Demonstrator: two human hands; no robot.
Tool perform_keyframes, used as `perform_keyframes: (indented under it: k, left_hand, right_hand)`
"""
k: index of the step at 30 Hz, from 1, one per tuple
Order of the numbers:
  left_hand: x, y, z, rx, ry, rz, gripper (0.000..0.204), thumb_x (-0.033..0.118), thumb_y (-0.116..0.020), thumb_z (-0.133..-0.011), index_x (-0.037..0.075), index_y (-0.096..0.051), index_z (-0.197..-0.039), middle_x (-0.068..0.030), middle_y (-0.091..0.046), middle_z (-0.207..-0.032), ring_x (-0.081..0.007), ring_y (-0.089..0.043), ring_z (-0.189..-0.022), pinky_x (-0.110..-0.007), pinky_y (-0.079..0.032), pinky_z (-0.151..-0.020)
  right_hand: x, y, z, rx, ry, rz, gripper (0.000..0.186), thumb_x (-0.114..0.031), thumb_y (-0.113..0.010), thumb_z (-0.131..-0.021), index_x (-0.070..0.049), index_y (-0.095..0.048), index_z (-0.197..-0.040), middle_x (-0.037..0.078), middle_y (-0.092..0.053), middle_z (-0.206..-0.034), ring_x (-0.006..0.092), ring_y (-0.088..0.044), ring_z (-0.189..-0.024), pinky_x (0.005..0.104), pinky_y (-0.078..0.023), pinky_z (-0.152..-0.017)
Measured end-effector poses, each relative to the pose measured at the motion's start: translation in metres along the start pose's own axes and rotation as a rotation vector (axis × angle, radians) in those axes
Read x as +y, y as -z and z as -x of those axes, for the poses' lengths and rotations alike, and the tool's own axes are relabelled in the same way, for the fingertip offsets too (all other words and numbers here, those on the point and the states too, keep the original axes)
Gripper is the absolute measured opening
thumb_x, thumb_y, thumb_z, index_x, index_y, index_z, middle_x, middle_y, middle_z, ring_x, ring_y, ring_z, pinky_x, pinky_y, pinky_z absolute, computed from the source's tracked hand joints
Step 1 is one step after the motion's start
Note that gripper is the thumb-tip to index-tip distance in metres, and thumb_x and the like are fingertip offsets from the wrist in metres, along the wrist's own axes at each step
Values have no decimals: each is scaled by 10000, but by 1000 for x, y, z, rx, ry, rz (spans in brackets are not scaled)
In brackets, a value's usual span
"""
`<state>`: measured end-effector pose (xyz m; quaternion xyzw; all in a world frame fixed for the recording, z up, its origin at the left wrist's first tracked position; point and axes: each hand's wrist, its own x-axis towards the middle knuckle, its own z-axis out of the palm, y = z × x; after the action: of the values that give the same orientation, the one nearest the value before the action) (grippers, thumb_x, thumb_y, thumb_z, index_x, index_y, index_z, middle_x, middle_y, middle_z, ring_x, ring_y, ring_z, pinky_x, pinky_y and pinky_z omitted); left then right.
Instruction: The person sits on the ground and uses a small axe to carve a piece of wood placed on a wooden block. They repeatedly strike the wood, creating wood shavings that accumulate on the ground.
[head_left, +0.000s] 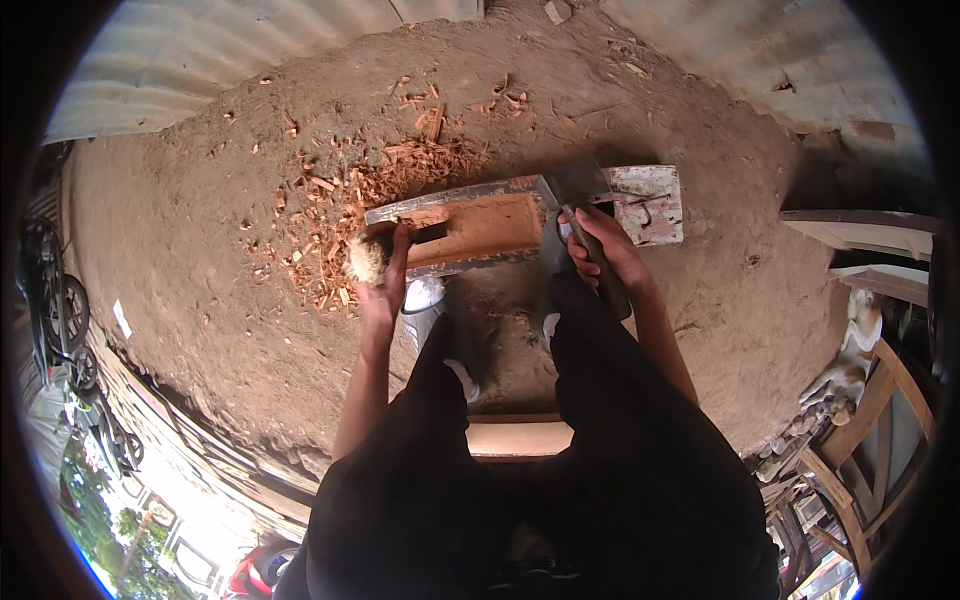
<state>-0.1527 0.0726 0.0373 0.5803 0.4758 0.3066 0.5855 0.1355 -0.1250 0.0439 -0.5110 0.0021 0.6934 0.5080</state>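
Observation:
A long wooden block (480, 225) with a hollowed reddish face and dark, worn rims lies on the ground in front of me. My left hand (385, 275) is closed around a chisel (432, 232); its dark flat blade points right over the hollow, and its pale, frayed butt (365, 260) sticks out on the left. At the block's right end, my right hand (608, 255) grips a dark long-handled tool (612, 292). Its far end is blurred, so its exact kind is unclear. Beyond it lies a whitish worn wood piece (648, 205) with a bent metal hook.
Reddish wood chips (400, 170) litter the dirt left of and behind the block. My shoes (424, 296) stand close to its near edge. Corrugated metal sheets (230, 60) bound the far side. A dog (845, 370) lies at the right by wooden frames; motorcycles (65, 310) stand far left.

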Motion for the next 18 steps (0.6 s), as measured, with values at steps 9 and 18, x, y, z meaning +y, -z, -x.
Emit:
perform_keyframes:
  k: [9,18]
  left_hand:
    - [30,-43,2,-86,190,236,147,100,-671,-1009,-14,-639,-1094,-97,-720,-1038,-142,-673,-960,-294,-560,-808]
    - [-24,58,19,12,159,74,173,121,-667,-1008,9,-622,-1132,-157,-732,-1079,-226,-710,-1032,-362,-588,-929]
  right_hand:
    - [-2,-1,-2,-13,-12,-23,417,-456,-534,-1060,-86,-539,-1250,21,-502,-704,104,-409,-455,298,-387,-427]
    - [0,1,2,-33,29,5,415,-440,-515,-1070,-72,-529,-1260,26,-497,-717,106,-427,-463,294,-388,-425]
